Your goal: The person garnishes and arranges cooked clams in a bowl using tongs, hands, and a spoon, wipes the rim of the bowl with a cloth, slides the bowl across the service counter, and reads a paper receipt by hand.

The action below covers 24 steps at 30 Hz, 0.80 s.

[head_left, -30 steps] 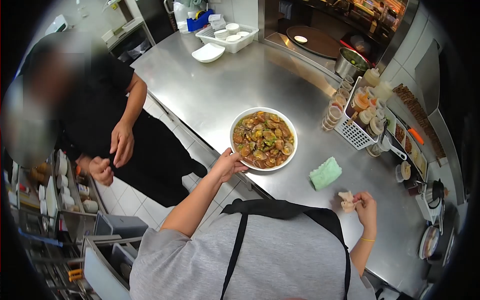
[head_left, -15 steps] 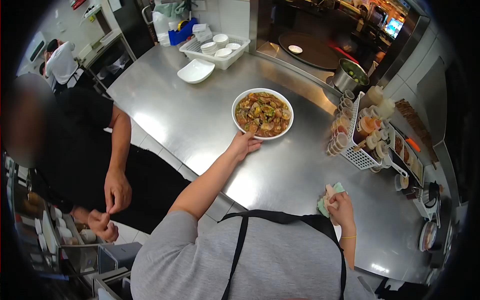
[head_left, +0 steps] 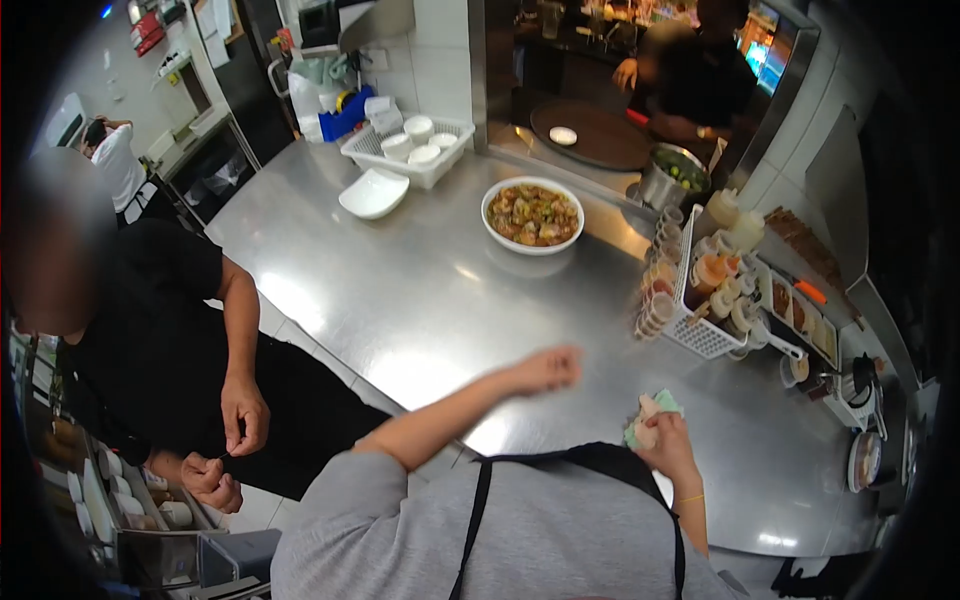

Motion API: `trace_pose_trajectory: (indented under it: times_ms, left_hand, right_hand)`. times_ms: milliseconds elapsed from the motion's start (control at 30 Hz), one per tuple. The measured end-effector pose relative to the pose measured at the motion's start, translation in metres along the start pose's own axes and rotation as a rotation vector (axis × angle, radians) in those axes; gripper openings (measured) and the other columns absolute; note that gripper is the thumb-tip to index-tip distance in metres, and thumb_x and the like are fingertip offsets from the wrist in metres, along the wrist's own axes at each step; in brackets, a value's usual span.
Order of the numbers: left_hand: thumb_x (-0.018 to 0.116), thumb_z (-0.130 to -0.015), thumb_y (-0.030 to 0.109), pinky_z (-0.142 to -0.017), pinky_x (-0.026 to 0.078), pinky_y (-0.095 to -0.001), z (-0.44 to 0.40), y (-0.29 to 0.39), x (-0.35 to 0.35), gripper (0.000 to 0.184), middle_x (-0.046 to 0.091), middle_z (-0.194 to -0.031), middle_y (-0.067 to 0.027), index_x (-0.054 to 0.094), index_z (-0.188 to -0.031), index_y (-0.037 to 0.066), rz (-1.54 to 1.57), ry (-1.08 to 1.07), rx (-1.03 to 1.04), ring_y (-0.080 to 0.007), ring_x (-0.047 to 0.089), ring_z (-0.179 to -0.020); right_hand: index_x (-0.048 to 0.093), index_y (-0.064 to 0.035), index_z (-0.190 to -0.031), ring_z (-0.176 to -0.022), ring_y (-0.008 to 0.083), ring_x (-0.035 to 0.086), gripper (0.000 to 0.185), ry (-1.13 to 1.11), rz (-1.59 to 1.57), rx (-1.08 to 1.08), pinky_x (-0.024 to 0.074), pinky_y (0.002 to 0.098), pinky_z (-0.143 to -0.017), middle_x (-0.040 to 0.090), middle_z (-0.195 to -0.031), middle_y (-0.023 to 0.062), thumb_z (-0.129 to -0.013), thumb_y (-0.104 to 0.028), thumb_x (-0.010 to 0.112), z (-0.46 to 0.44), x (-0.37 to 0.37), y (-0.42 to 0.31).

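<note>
A white bowl (head_left: 533, 245) of what look like clams in brown sauce (head_left: 530, 215) stands upright at the back of the steel counter, in front of the serving window. My left hand (head_left: 553, 368) is over the counter, apart from the bowl and nearer to me. Motion smears its fingers, so their shape is unclear. Close to the counter's front, my right hand (head_left: 670, 445) grips a crumpled green and beige cloth (head_left: 648, 415) between thumb and fingers.
A square white dish (head_left: 374, 193) sits left of the bowl, by a white basket (head_left: 430, 172) of small cups. Sauce bottles fill a white basket (head_left: 705, 335) on the right, near a steel pot (head_left: 668, 185). A co-worker (head_left: 170, 330) stands left; another person (head_left: 700, 80) is beyond the window.
My left hand has let go of the bowl and drawn back toward me. The bowl sits farther back, nearer the window. A person has appeared behind the window. My right hand still holds the cloth.
</note>
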State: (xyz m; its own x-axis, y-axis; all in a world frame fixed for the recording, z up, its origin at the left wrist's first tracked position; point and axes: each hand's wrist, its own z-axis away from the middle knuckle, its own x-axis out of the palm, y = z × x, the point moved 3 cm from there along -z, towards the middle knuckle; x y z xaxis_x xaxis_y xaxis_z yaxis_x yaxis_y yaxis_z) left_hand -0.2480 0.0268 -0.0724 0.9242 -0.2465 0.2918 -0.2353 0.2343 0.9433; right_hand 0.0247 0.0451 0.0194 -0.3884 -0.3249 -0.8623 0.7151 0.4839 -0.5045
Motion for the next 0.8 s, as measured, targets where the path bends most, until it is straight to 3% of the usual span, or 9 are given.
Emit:
trace_pose_trajectory:
  times_ms: [100,200,300,400,467,533,600,700,800]
  left_hand:
    - [0.056,-0.084,0.025,-0.08,0.042,-0.027,0.027,0.016,0.065,0.056,0.05,-0.107,-0.0081,0.029,-0.129,0.004,-0.345,-0.067,0.011,-0.0138,0.05,-0.091]
    - [0.054,-0.085,0.027,-0.077,0.043,-0.0276,0.038,0.009,0.094,0.061,0.044,-0.114,-0.0129,0.022,-0.133,0.005,-0.249,-0.002,0.067,-0.0159,0.053,-0.087]
    - [0.054,-0.085,0.028,-0.075,0.044,-0.0265,0.052,0.021,0.1,0.055,0.048,-0.108,-0.0116,0.029,-0.128,0.004,-0.268,0.072,0.047,-0.0149,0.054,-0.085]
    - [0.052,-0.087,0.023,-0.07,0.046,-0.0242,0.072,0.037,0.1,0.039,0.053,-0.094,-0.0073,0.039,-0.118,0.004,-0.273,0.171,0.103,-0.0114,0.055,-0.079]
    - [0.047,-0.089,0.018,-0.063,0.044,-0.0209,0.087,0.049,0.099,0.023,0.054,-0.081,-0.0038,0.045,-0.105,0.002,-0.137,0.243,0.018,-0.008,0.054,-0.074]
    - [0.044,-0.089,0.013,-0.062,0.045,-0.0215,0.091,0.048,0.105,0.017,0.054,-0.078,-0.0032,0.046,-0.102,0.003,-0.15,0.328,0.113,-0.0083,0.054,-0.071]
    - [0.048,-0.087,0.012,-0.066,0.046,-0.0248,0.091,0.038,0.087,0.019,0.054,-0.086,-0.0049,0.046,-0.104,0.004,-0.416,0.293,0.218,-0.0106,0.054,-0.076]
    - [0.054,-0.082,0.009,-0.068,0.046,-0.0265,0.093,0.052,0.037,0.034,0.05,-0.105,-0.0066,0.043,-0.114,0.008,-0.411,0.451,0.227,-0.0124,0.053,-0.083]
    - [0.057,-0.079,0.004,-0.064,0.047,-0.0246,0.093,0.058,-0.083,0.044,0.047,-0.108,-0.0055,0.037,-0.117,0.01,-0.485,0.87,0.388,-0.0125,0.053,-0.082]
  right_hand:
    - [0.055,-0.0074,-0.084,-0.092,0.032,0.046,0.029,0.018,-0.006,-0.15,0.0406,0.0371,-0.083,0.05,-0.094,0.01,-0.057,-0.001,0.057,-0.002,0.003,0.003]
    - [0.056,-0.0046,-0.08,-0.084,0.0273,0.054,0.023,-0.003,-0.251,-0.185,0.0435,0.0329,-0.076,0.055,-0.087,0.0103,-0.058,0.0,0.054,-0.013,-0.009,-0.005]
    - [0.058,-0.0037,-0.084,-0.084,0.0236,0.056,0.023,-0.12,-0.446,-0.403,0.0444,0.03,-0.076,0.056,-0.09,0.0096,-0.062,-0.001,0.056,-0.015,-0.018,-0.058]
    - [0.056,-0.0039,-0.088,-0.088,0.025,0.055,0.022,-0.16,-0.534,-0.47,0.0439,0.0306,-0.078,0.055,-0.09,0.0097,-0.066,-0.001,0.054,-0.018,-0.014,-0.102]
    - [0.057,-0.004,-0.088,-0.088,0.0246,0.055,0.021,-0.195,-0.545,-0.554,0.0439,0.0304,-0.078,0.056,-0.091,0.0093,-0.068,0.0,0.053,-0.026,-0.01,-0.102]
    - [0.057,-0.0041,-0.087,-0.089,0.0242,0.055,0.019,-0.233,-0.567,-0.634,0.044,0.0303,-0.077,0.056,-0.092,0.0089,-0.069,0.001,0.053,-0.035,-0.01,-0.104]
    - [0.057,-0.0043,-0.084,-0.088,0.0232,0.055,0.017,-0.24,-0.54,-0.68,0.0444,0.0302,-0.077,0.057,-0.094,0.0086,-0.069,0.001,0.053,-0.039,-0.014,-0.099]
    - [0.058,-0.0054,-0.082,-0.095,0.0253,0.053,0.016,-0.171,-0.451,-0.558,0.0403,0.0328,-0.082,0.058,-0.097,0.0097,-0.069,0.0,0.051,-0.052,-0.014,-0.082]
    - [0.059,-0.0075,-0.084,-0.104,0.0275,0.047,0.018,-0.137,-0.247,-0.435,0.0326,0.0369,-0.089,0.056,-0.102,0.0094,-0.066,-0.005,0.053,-0.058,0.001,-0.059]
